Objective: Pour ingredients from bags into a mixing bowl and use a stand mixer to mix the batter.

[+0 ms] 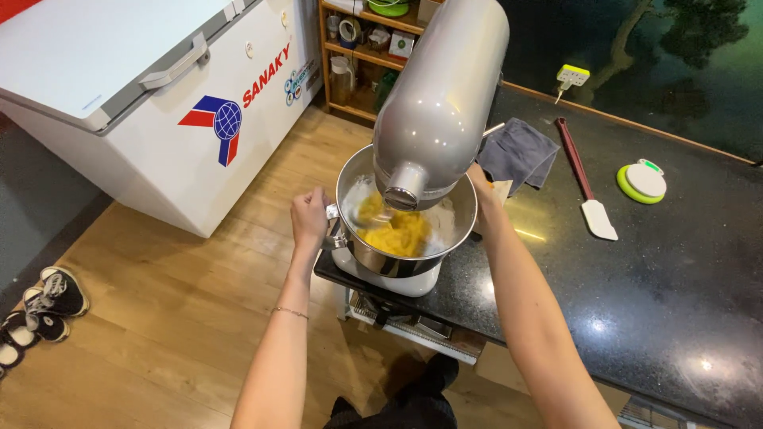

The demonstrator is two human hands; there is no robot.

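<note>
Head view: a silver stand mixer (441, 103) stands at the near left edge of a black tabletop (675, 278), its head tilted over a steel bowl (397, 258) of yellow batter (397, 230) and flour. The left hand (309, 218) closes on the bowl's handle at the left rim. The right hand (482, 195) rests against the right rim, mostly hidden; its grip cannot be told. A grey cloth (517, 155), spatula (586, 183) and round green timer (642, 183) lie right of the bowl.
</note>
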